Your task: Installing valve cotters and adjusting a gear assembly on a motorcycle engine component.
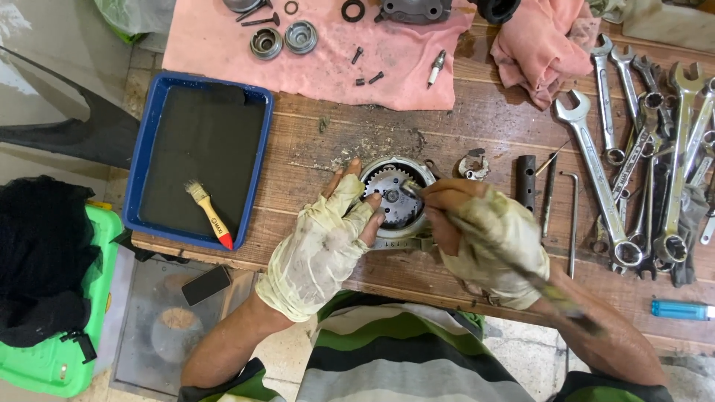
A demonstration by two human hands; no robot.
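I steady the round gear housing (395,199) at the desk's (477,119) front edge with my left hand (325,240) spread flat against it, while my right hand (488,234) pinches a thin brush (521,272), best worked gently along the teeth.

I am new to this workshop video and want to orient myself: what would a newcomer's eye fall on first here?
First, the round metal gear part at the middle of the wooden bench, steadied by the gloved left hand while the gloved right hand works on it with a thin brush. Next, the blue tray of dark liquid at the left with a paintbrush in it, and the pile of wrenches at the right.
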